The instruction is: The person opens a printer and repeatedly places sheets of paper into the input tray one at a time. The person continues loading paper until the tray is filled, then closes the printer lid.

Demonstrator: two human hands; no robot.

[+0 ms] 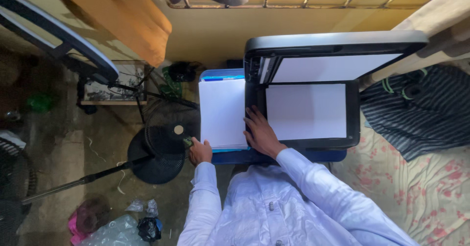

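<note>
Scanner (254, 96) lid raised; right hand (259, 131) spread flat on its edge; left hand (199, 151) curled at paper stack (223, 111) corner.

2 hands: left hand (200, 151), right hand (260, 132). 1 scanner (303, 94), lid raised. 1 paper stack (223, 112). 1 fan (164, 145). Perhaps 3 plastic bags (117, 226) near left.

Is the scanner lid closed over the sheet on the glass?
No, the scanner lid is raised, and the white sheet lies uncovered on the glass.
</note>
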